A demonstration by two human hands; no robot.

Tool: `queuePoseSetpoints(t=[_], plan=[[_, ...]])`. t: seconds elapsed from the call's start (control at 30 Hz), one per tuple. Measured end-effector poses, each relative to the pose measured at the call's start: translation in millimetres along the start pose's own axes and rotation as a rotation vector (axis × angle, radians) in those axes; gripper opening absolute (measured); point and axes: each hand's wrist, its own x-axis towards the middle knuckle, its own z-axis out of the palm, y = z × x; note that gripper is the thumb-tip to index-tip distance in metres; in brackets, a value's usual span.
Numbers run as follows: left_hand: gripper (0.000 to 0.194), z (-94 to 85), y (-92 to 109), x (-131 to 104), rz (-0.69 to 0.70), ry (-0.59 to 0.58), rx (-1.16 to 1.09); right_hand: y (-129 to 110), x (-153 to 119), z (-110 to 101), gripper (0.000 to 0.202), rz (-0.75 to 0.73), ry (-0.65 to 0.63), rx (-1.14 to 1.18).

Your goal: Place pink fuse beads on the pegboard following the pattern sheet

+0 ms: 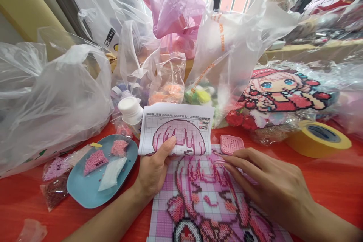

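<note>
My left hand (155,166) grips the lower left of a folded paper pattern (178,130), thumb on top; the sheet shows pink gridded hair. Below it, a partly beaded pegboard (210,196) bears a pink-haired face in small beads. My right hand (266,177) is over the board's upper right, its thumb and fingers pinched on pink tweezers (220,161); whether a bead is in their tips is too small to tell. A small pink slotted tray (231,144) lies just beyond the fingers.
A blue plate (82,191) with bead packets is at left, bead bags (55,193) beside it. Behind stand a white bottle (129,109) and plastic bags (82,79). Yellow tape (300,143) and a finished bead picture (286,87) are at right.
</note>
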Motion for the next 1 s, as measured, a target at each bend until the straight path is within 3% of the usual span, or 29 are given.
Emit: queuePoseSetpoints(t=[0.37,0.67,0.83,1.0], plan=[[0.062,0.4,0,1,0.008,-0.007,0.026,-1,1,-2,0.012,-0.007,0.016,0.047],[0.064,1.1,0,-2,0.006,-0.027,-0.007,3,-4,2,0.039,0.01,0.091,0.132],[0.063,-0.6,-2,0,0.019,-0.051,0.005,4,-9,-1,0.03,0.004,0.022,0.132],[0.063,0.6,-1,0,0.034,-0.066,0.009,4,-9,-1,0.048,-0.014,-0.01,0.215]])
